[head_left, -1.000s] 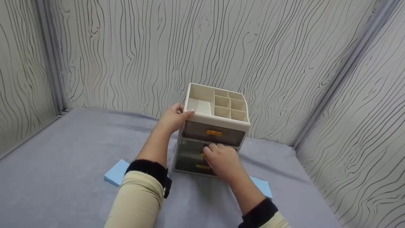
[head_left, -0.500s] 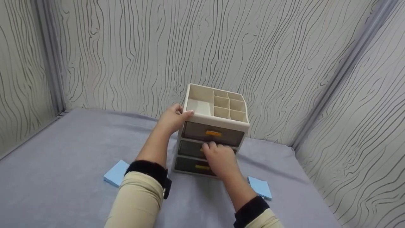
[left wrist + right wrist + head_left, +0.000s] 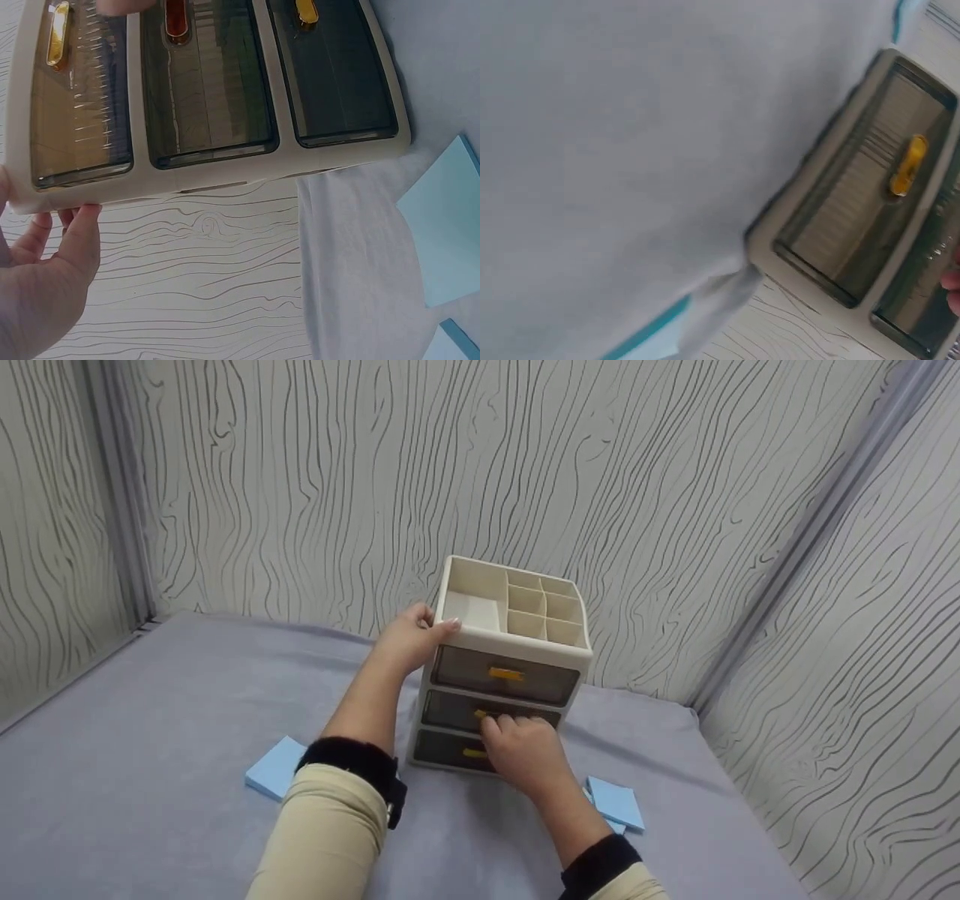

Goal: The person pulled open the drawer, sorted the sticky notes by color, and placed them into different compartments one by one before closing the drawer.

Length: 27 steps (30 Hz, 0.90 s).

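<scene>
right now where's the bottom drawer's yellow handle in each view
Head: bottom drawer's yellow handle sits low centre, left of the right hand.
Left wrist: top edge, right of centre.
Right wrist: right side, mid-height.
Shared landmark: the cream organiser frame.

A small cream plastic drawer box (image 3: 504,671) stands upright between the two hands, its front turned toward the person. The left hand (image 3: 409,639) grips its upper left corner, thumb over the rim. The open top is split into one larger tray nearest that hand and six small cells beyond. Three smoky see-through drawers sit stacked in the front, all pushed in flush, each with a yellow handle. The right hand (image 3: 527,751) rests against the middle drawer (image 3: 457,710), fingertips at its handle, covering part of the bottom drawer (image 3: 444,748).
</scene>
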Motion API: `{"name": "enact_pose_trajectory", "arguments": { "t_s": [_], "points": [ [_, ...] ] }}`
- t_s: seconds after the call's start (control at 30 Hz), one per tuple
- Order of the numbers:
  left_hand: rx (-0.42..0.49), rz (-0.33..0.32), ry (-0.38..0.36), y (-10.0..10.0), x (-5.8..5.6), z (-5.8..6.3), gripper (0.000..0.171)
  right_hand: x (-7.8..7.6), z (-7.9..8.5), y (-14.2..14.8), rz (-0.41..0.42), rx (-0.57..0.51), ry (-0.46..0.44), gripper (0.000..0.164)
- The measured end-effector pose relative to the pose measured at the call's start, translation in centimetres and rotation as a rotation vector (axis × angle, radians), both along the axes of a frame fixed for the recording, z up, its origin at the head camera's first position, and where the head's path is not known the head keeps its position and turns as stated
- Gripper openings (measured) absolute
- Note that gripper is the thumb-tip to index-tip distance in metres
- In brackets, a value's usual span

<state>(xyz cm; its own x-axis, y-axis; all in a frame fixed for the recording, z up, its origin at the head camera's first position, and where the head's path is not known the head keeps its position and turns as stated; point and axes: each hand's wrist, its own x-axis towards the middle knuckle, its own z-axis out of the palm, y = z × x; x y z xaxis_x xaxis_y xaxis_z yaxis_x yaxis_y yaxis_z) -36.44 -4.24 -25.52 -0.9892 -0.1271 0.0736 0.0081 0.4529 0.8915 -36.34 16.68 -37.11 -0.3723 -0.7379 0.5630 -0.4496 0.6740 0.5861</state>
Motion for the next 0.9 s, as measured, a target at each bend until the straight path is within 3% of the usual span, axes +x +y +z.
{"name": "enact_pose_trajectory", "arguments": {
  "t_s": [0.23, 0.53, 0.9],
  "points": [
    [0.015, 0.009, -0.009, 0.0, -0.1, -0.1, 0.036, 0.3, -1.2, 0.0, -0.065, 0.118, -0.167, 0.022],
    [0.030, 0.002, 0.005, 0.1, -0.2, -0.2, 0.036, 0.1, -2.1, -0.1, -0.114, 0.196, -0.171, 0.005],
    [0.029, -0.019, 0.022, -0.2, -0.4, -0.4, 0.036, 0.8, -2.2, -0.7, -0.130, 0.262, -0.234, 0.006]
  ]
}}
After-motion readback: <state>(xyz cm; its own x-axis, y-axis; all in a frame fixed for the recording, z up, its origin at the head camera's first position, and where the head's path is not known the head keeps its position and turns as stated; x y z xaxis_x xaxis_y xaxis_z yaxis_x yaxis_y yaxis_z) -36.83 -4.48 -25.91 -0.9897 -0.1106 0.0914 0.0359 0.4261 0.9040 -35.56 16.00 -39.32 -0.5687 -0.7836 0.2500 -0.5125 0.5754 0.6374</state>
